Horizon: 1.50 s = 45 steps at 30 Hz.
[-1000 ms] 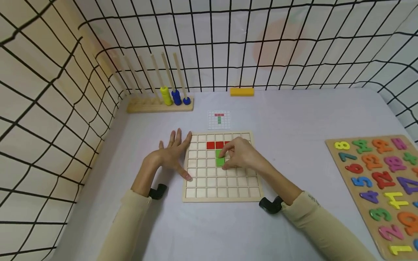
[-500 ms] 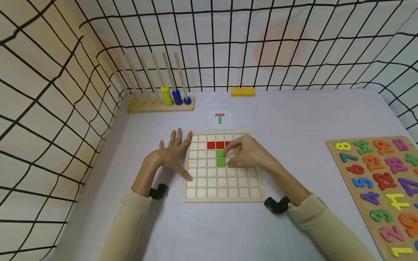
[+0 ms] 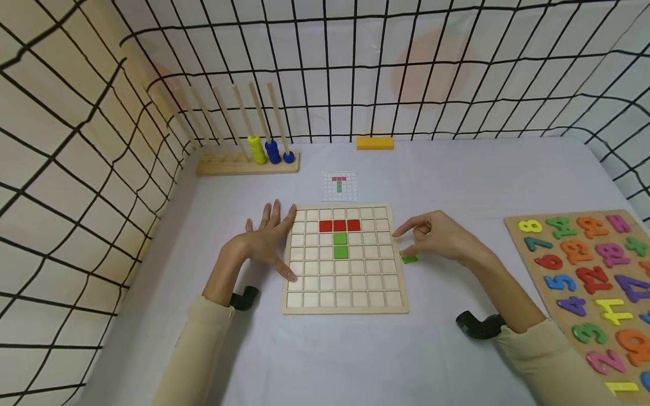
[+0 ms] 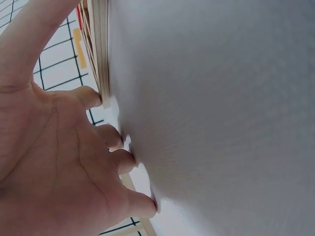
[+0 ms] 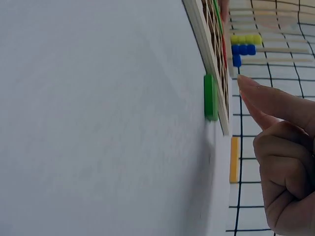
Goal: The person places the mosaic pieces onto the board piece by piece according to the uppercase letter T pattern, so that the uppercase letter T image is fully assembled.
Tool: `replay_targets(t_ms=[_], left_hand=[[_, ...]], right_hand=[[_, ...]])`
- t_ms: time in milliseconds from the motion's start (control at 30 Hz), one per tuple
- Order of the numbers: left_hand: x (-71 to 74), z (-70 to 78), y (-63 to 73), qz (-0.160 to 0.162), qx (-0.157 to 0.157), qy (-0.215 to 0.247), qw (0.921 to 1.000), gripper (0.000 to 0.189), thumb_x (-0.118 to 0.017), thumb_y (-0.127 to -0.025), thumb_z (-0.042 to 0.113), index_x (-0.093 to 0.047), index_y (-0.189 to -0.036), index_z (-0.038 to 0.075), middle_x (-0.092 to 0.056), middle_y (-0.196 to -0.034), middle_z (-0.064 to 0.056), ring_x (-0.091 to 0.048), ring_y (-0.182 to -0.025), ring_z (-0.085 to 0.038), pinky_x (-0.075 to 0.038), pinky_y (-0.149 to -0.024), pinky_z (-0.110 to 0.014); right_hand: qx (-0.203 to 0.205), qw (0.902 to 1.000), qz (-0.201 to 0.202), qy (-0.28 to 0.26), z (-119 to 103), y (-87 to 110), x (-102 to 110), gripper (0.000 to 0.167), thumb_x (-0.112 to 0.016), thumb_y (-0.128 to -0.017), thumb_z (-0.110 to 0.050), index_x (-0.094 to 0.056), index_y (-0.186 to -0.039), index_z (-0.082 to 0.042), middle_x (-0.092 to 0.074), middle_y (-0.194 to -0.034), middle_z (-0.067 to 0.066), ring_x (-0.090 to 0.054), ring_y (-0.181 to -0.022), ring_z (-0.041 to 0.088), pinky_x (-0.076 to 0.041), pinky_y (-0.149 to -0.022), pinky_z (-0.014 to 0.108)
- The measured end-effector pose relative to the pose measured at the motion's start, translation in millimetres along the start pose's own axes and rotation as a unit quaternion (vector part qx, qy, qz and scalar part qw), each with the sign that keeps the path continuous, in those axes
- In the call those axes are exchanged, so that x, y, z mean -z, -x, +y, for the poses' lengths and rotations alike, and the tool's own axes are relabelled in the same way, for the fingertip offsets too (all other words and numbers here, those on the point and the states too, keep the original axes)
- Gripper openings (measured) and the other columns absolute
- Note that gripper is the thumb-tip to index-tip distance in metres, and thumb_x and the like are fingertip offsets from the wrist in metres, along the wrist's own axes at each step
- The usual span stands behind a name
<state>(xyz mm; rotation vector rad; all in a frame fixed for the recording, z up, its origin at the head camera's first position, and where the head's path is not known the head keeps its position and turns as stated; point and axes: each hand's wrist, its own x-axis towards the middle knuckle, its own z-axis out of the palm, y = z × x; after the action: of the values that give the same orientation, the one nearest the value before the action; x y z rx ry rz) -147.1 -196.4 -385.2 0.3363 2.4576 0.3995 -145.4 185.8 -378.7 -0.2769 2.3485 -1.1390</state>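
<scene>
A wooden grid board (image 3: 345, 310) lies on the white table with red tiles (image 3: 339, 225) in a row and two green tiles (image 3: 340, 238) below the middle one. My left hand (image 3: 266, 242) is spread at its left edge, thumb on the frame. My right hand (image 3: 439, 237) hovers beyond the right edge, index finger and thumb apart, other fingers curled. A loose green tile (image 3: 409, 259) lies under the thumb in the head view. The right wrist view shows this green tile (image 5: 210, 97) beside the board, apart from the fingers.
A small pattern card (image 3: 339, 194) lies behind the board. Farther back are a peg abacus (image 3: 223, 165) and a yellow block (image 3: 374, 143). A number puzzle board (image 3: 550, 375) is at the right. Black netting (image 3: 355, 67) surrounds the table.
My right hand has moved right, off the board, to the loose green tile. The third red tile now shows fully. My left hand has kept its place.
</scene>
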Motion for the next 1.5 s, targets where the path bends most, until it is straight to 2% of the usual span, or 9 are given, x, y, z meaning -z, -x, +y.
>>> replay_targets(t_ms=[200, 367, 500, 733, 967, 1133, 1267, 1367, 1500], left_hand=[[-0.2, -0.8, 1.5, 0.003, 0.001, 0.0, 1.0, 0.157, -0.097, -0.062, 0.053, 0.015, -0.165, 0.019, 0.034, -0.167, -0.021, 0.032, -0.155, -0.041, 0.012, -0.117, -0.079], [-0.8, -1.6, 0.9, 0.001, -0.004, 0.003, 1.0, 0.159, -0.098, -0.059, 0.056, 0.015, -0.166, 0.019, 0.034, -0.167, -0.021, 0.033, -0.155, -0.041, 0.013, -0.117, -0.079], [-0.5, -2.1, -0.6, -0.002, -0.005, 0.004, 1.0, 0.162, -0.098, -0.056, 0.059, 0.015, -0.166, 0.021, 0.034, -0.167, -0.019, 0.034, -0.155, -0.039, 0.014, -0.118, -0.077], [-0.2, 0.3, 0.4, 0.002, -0.002, -0.002, 1.0, 0.158, -0.097, -0.06, 0.056, 0.015, -0.166, 0.02, 0.034, -0.167, -0.02, 0.032, -0.155, -0.04, 0.011, -0.118, -0.079], [-0.9, -2.1, 0.0, 0.002, -0.012, 0.016, 0.9998, 0.163, -0.096, -0.053, 0.064, 0.014, -0.166, 0.022, 0.034, -0.167, -0.02, 0.033, -0.155, -0.041, 0.014, -0.116, -0.079], [-0.2, -1.1, 1.7, 0.001, -0.009, 0.016, 0.9998, 0.162, -0.097, -0.056, 0.061, 0.014, -0.166, 0.021, 0.034, -0.167, -0.021, 0.033, -0.155, -0.041, 0.014, -0.117, -0.079], [0.0, -1.1, 1.7, -0.001, -0.008, 0.015, 0.9999, 0.159, -0.098, -0.059, 0.055, 0.014, -0.166, 0.02, 0.033, -0.166, -0.021, 0.032, -0.155, -0.041, 0.014, -0.117, -0.079], [-1.7, -3.9, -1.2, -0.001, -0.006, 0.013, 0.9999, 0.163, -0.097, -0.055, 0.061, 0.015, -0.166, 0.022, 0.035, -0.166, -0.019, 0.034, -0.154, -0.039, 0.015, -0.117, -0.078], [-5.6, -8.5, -6.6, 0.007, -0.007, 0.012, 0.9999, 0.171, -0.092, -0.042, 0.076, 0.014, -0.166, 0.024, 0.035, -0.167, -0.016, 0.035, -0.154, -0.036, 0.015, -0.118, -0.076]], right_hand=[[-0.009, 0.9996, -0.027, -0.008, 11, 3.6, 8, 0.048, -0.087, -0.076, -0.005, -0.071, -0.121, 0.003, -0.034, -0.058, -0.006, -0.033, -0.056, 0.009, -0.029, -0.057, 0.024], [-0.026, 0.999, -0.038, -0.005, 16, 3.0, 10, 0.048, -0.086, -0.075, 0.0, -0.07, -0.12, 0.006, -0.037, -0.056, -0.006, -0.033, -0.054, 0.009, -0.03, -0.057, 0.024], [-0.028, 0.999, -0.034, 0.01, 19, 3.6, 9, 0.044, -0.086, -0.075, 0.0, -0.071, -0.117, 0.005, -0.038, -0.056, -0.005, -0.034, -0.054, 0.009, -0.03, -0.056, 0.024], [-0.029, 0.9988, -0.021, 0.035, 23, 2.5, 7, 0.041, -0.088, -0.077, -0.006, -0.072, -0.114, 0.002, -0.04, -0.056, -0.004, -0.034, -0.054, 0.01, -0.029, -0.054, 0.024], [-0.013, 0.9975, -0.01, 0.068, 22, 8.2, 11, 0.039, -0.089, -0.078, -0.013, -0.072, -0.11, 0.001, -0.042, -0.058, -0.003, -0.036, -0.054, 0.01, -0.029, -0.053, 0.023], [-0.004, 0.9981, 0.014, 0.061, 12, 9.9, 14, 0.04, -0.089, -0.079, -0.018, -0.071, -0.111, -0.002, -0.038, -0.061, -0.003, -0.034, -0.057, 0.01, -0.029, -0.054, 0.026], [0.02, 0.9986, 0.017, 0.045, -4, 5.8, 4, 0.037, -0.09, -0.079, -0.018, -0.072, -0.108, -0.004, -0.034, -0.063, -0.004, -0.031, -0.058, 0.01, -0.028, -0.055, 0.026], [0.033, 0.9989, 0.009, 0.034, -18, -0.7, -12, 0.035, -0.091, -0.078, -0.018, -0.073, -0.105, -0.005, -0.034, -0.062, -0.003, -0.031, -0.058, 0.011, -0.026, -0.054, 0.025], [0.041, 0.9987, -0.015, 0.026, -37, -10.5, -38, 0.033, -0.091, -0.077, -0.015, -0.072, -0.101, -0.006, -0.038, -0.058, -0.003, -0.033, -0.056, 0.012, -0.029, -0.057, 0.026]])
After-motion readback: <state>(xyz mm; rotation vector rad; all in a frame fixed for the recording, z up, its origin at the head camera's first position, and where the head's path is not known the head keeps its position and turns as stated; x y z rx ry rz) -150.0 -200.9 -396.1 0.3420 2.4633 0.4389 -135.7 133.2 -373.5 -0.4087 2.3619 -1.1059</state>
